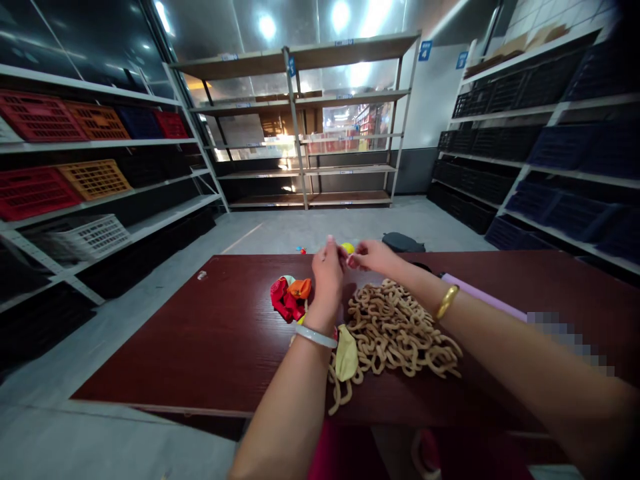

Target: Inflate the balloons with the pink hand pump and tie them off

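My left hand (329,267) is raised over the table's far side, its fingers closed at a small bright yellow balloon (347,248). Beside it, my right hand (374,257) pinches at the near side of the same balloon; the exact grip is partly hidden. Below my hands spreads a heap of tan, curled, rope-like pieces (400,330). A limp pale yellow balloon (346,353) lies on the heap's left edge, near my left wrist. Left of that forearm sits a cluster of limp red and orange balloons (290,299), partly covered by the arm.
The dark red-brown table (200,347) carries a clear scrap (201,275) and a long lilac object (485,297). A dark grey object (403,242) shows beyond its far edge. Racks with coloured crates (95,179) stand left, bare shelving (345,197) behind, dark crates (500,143) right.
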Tool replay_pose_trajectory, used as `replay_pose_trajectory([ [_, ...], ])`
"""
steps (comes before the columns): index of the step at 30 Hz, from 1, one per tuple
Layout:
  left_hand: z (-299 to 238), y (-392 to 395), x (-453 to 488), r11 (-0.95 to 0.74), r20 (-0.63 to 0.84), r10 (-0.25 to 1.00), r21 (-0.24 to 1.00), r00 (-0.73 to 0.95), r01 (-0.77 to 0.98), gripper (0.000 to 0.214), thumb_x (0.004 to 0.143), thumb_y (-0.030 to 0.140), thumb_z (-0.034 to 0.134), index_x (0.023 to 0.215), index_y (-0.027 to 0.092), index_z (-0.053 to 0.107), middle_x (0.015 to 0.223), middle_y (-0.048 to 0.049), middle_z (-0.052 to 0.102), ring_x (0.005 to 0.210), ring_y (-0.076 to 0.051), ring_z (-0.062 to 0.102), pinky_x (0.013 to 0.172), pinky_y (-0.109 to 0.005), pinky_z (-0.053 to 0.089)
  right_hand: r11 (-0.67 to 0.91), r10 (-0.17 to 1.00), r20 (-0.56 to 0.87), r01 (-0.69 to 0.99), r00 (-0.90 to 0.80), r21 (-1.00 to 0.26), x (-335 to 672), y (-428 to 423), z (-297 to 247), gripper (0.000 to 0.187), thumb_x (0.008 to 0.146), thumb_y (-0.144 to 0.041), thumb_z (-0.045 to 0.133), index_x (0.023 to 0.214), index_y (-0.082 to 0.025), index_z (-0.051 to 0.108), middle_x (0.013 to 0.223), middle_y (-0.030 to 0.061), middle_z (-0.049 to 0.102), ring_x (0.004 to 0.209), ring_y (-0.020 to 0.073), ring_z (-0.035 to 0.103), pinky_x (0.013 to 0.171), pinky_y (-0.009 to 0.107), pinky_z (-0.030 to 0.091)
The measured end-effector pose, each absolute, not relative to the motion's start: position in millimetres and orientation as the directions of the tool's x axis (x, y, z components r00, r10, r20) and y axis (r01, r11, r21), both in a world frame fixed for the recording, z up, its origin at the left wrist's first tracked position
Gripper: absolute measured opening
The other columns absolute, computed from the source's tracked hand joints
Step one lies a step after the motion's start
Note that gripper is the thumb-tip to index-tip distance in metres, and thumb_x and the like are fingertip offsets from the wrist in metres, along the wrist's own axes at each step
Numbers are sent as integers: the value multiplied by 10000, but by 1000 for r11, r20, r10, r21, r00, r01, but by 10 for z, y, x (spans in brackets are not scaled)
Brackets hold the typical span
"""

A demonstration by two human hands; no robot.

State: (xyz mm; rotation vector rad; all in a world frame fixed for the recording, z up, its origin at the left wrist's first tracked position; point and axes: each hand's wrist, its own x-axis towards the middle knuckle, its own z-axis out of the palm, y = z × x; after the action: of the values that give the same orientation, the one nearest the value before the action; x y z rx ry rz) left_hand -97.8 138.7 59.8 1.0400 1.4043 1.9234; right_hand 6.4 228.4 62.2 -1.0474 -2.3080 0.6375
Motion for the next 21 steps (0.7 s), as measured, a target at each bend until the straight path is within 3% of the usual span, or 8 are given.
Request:
replay_pose_trajectory([
  [3,474,1399,-729,-184,190,927,982,-322,47,638,829,676,346,554,158,598,439,-31,503,401,-121,456,450,-256,319,602,797,379,563,-471,-566,312,2199,844,157,771,-338,582,785,-184,614,694,33,651,622,152,548,579,263,361],
  [5,418,1382,-555,-146,136,960,989,-246,-20,608,800,687,404,690,144,654,548,-62,598,479,-142,538,481,-249,371,655,753,485,570,-444,-495,484,2062,900,144,754,-335,598,789,-196,611,725,27,653,654,161,557,586,265,357],
  [8,417,1319,-343,-128,79,985,931,-152,-341,577,819,660,413,962,153,649,804,-91,682,677,-167,632,603,-257,463,706,705,547,519,-452,-482,710,1832,849,145,791,-346,566,784,-205,597,732,14,647,656,155,561,593,264,367],
  [10,449,1271,-252,-92,63,995,839,-71,-536,510,843,598,452,1043,162,625,927,-100,685,787,-176,649,684,-272,489,717,695,572,479,-434,-507,821,1701,764,138,803,-342,563,785,-208,591,741,8,644,658,149,562,612,265,384],
  [14,471,1220,-179,-72,60,997,726,-41,-684,303,831,380,586,991,130,651,951,-108,685,855,-172,650,757,-257,487,733,679,615,404,-400,-547,947,1514,611,117,802,-328,581,801,-212,595,790,15,644,695,155,572,659,281,419],
  [18,461,1237,-227,-111,70,994,668,-86,-736,240,859,317,546,861,102,653,908,-124,690,857,-181,660,823,-295,488,700,712,573,346,-405,-625,1106,1518,538,195,830,-390,546,887,-215,610,883,40,662,755,174,603,687,305,466],
  [21,531,1275,-408,-147,46,988,616,-150,-774,244,894,304,491,800,112,608,830,-108,685,791,-190,673,838,-376,504,654,752,552,512,-360,-557,1397,1744,472,284,805,-449,548,932,-203,617,935,67,660,814,205,613,733,343,483],
])
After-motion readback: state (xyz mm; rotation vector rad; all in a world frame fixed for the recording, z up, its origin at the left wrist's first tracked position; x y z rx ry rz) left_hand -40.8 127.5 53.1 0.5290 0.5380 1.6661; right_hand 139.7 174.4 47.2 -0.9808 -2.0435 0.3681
